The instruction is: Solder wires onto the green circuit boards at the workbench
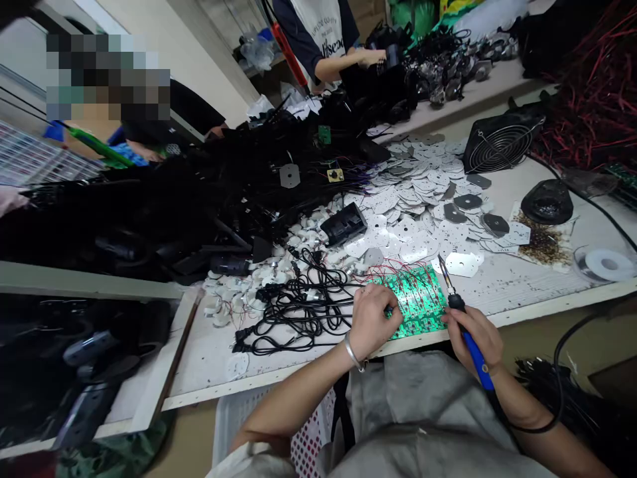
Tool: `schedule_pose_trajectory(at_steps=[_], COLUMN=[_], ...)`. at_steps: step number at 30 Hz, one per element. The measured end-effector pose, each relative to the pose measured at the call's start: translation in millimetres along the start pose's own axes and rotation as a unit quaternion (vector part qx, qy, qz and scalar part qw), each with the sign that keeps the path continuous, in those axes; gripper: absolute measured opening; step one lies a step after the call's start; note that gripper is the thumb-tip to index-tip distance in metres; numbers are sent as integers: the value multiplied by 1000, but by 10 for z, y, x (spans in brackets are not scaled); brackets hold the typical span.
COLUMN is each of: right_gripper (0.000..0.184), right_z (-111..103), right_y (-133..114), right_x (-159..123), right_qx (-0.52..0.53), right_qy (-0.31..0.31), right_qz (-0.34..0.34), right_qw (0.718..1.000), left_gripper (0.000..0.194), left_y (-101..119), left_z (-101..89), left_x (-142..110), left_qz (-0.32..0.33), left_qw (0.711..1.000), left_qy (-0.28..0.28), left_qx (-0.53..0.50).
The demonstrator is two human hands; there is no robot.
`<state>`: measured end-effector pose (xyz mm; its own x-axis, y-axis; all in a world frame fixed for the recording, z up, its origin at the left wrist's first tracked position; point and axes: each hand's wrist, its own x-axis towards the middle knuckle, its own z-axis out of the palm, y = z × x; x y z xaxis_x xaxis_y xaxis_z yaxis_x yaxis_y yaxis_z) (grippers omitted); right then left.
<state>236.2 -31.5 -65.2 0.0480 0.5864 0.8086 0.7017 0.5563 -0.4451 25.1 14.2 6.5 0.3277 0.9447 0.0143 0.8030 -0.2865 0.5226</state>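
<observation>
A green circuit board panel with thin red wires lies at the front edge of the workbench. My left hand rests over the panel's left side, fingers curled and pressed together; what they pinch is hidden. In my right hand is a blue-handled soldering iron, its metal tip pointing up and away, just beyond the panel's right edge. Fingertips of that hand touch or nearly touch the board's right side. Black power cords with plugs lie bundled left of the panel, some running under my left hand.
Flat metal plates are heaped behind the board. White plastic parts and a black housing lie left. At right stand a fan, a black dish and a solder spool. Two people work across the bench.
</observation>
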Motion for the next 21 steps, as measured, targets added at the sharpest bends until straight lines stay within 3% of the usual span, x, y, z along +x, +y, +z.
schedule_pose_trajectory(at_steps=[3,5,8,10,12,16,21], right_gripper=[47,47,48,49,49,44,39], right_z=[-6,-11,-8,4,19,37,36], right_y=[-6,-9,-12,-15,-19,-24,-32], right_x=[4,6,10,12,11,-2,-5], right_qx=[17,20,4,-20,-35,-28,-44], right_qy=[8,-2,-6,18,30,23,19], right_qz=[-5,1,-6,-22,-26,-19,-13], right_qw=[1000,1000,1000,999,999,999,999], left_gripper=[4,4,10,12,10,27,30], left_y=[-61,-135,-336,-548,-805,-1262,-1483], left_z=[-198,-467,-1054,-1493,-1899,-2451,-2652], left_x=[68,255,801,1275,1732,2319,2447], left_qz=[74,121,116,58,-13,-135,-139], left_qw=[996,991,981,955,926,916,923], left_qy=[-27,2,154,270,337,319,288], left_qx=[-41,-57,26,106,166,204,214])
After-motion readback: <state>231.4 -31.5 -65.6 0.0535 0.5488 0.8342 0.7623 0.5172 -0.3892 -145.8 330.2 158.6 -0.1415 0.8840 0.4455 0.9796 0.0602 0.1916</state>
